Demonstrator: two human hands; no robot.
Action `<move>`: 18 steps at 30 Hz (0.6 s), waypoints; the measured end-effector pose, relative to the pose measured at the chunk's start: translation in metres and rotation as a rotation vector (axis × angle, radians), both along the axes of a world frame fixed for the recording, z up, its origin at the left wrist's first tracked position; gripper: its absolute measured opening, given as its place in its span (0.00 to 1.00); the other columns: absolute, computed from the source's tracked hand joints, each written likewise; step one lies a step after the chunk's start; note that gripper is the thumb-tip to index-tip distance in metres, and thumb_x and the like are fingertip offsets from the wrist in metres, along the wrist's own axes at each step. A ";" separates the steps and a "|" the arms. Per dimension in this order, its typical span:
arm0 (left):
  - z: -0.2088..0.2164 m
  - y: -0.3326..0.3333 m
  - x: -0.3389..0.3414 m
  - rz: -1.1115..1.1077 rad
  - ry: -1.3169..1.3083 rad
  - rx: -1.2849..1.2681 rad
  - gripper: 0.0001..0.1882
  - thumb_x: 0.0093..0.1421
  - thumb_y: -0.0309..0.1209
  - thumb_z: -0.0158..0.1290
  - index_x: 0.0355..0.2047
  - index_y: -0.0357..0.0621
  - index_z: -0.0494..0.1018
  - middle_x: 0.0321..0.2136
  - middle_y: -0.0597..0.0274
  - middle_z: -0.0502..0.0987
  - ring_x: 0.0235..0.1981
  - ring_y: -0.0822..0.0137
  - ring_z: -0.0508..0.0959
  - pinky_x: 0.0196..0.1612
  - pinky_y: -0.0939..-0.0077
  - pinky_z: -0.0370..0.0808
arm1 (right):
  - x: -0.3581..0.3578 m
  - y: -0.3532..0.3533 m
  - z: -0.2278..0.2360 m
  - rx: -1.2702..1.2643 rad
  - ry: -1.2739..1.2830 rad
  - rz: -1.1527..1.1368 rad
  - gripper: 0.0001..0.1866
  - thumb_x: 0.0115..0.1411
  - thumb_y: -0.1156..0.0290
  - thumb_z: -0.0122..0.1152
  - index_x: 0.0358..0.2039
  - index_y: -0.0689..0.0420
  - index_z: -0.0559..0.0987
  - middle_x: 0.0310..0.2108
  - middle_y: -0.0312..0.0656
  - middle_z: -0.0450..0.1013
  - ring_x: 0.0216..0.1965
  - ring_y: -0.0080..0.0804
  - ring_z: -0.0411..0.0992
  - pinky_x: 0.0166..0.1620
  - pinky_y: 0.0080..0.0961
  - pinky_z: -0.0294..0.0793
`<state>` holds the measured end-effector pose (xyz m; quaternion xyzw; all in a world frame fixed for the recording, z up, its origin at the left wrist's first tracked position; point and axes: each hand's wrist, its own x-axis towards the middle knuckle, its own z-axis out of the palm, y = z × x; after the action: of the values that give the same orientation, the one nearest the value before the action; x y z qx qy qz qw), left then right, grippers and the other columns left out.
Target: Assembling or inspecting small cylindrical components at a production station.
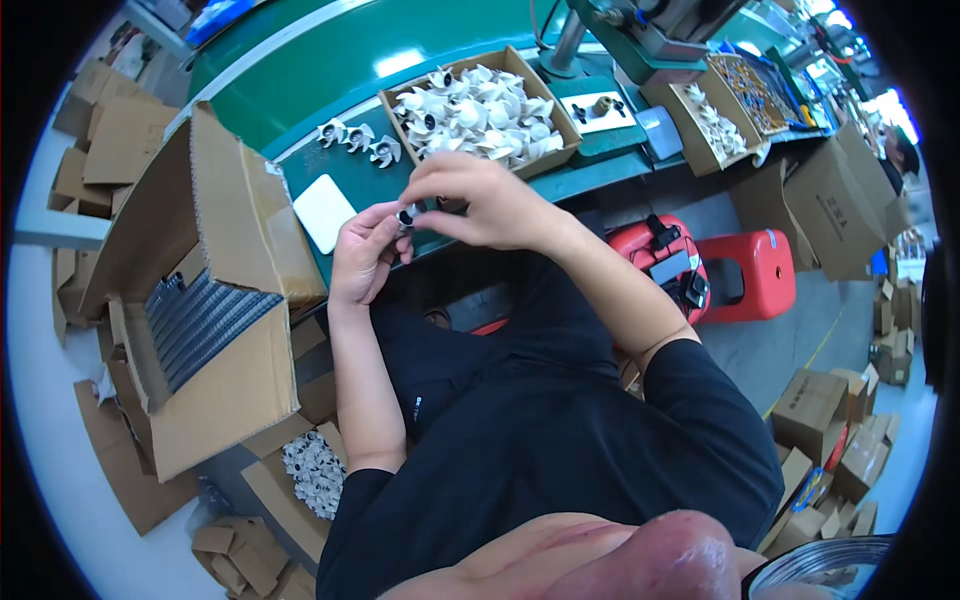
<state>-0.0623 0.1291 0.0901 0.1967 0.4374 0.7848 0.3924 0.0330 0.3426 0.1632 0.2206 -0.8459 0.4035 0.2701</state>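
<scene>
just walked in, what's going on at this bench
A person in black is handling a small cylindrical part in front of a green bench. Their left hand pinches it; the right hand is close against it, its grip unclear. On the bench, three white bladed pieces lie left of a cardboard box full of similar ones.
</scene>
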 end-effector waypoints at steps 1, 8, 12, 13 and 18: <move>0.001 -0.001 0.001 -0.010 -0.006 -0.005 0.15 0.67 0.32 0.56 0.49 0.35 0.77 0.32 0.60 0.80 0.27 0.75 0.75 0.30 0.79 0.75 | 0.003 0.004 0.004 -0.076 0.003 -0.031 0.12 0.53 0.76 0.70 0.40 0.60 0.82 0.38 0.44 0.78 0.39 0.38 0.77 0.42 0.31 0.77; 0.006 0.007 -0.006 -0.042 0.031 0.003 0.20 0.68 0.39 0.54 0.50 0.33 0.76 0.38 0.49 0.82 0.22 0.74 0.76 0.23 0.81 0.75 | 0.050 0.120 -0.012 -0.145 0.136 -0.938 0.12 0.53 0.72 0.72 0.38 0.61 0.84 0.35 0.46 0.78 0.37 0.34 0.78 0.43 0.27 0.77; 0.009 0.002 -0.006 0.017 -0.002 -0.009 0.21 0.69 0.40 0.53 0.51 0.33 0.75 0.39 0.48 0.82 0.21 0.73 0.77 0.21 0.82 0.76 | 0.048 0.162 -0.001 -0.147 -0.093 -0.978 0.14 0.52 0.71 0.73 0.37 0.63 0.83 0.36 0.46 0.78 0.37 0.33 0.78 0.42 0.27 0.77; 0.010 -0.001 -0.005 0.028 0.020 -0.005 0.21 0.69 0.40 0.53 0.51 0.33 0.75 0.39 0.48 0.82 0.21 0.73 0.77 0.21 0.82 0.76 | 0.045 0.163 -0.010 -0.082 -0.124 -0.979 0.14 0.53 0.70 0.71 0.38 0.63 0.84 0.35 0.47 0.79 0.36 0.32 0.78 0.42 0.26 0.76; 0.006 0.003 0.003 0.042 -0.031 -0.021 0.22 0.68 0.41 0.53 0.51 0.32 0.74 0.38 0.49 0.82 0.23 0.72 0.79 0.23 0.80 0.78 | 0.043 0.177 -0.012 -0.212 -0.388 -0.969 0.16 0.54 0.67 0.70 0.40 0.62 0.85 0.32 0.47 0.79 0.34 0.33 0.78 0.42 0.27 0.75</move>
<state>-0.0598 0.1325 0.0960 0.1713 0.4435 0.7913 0.3844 0.0759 0.5192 0.1517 -0.3024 -0.8400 0.3490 0.2850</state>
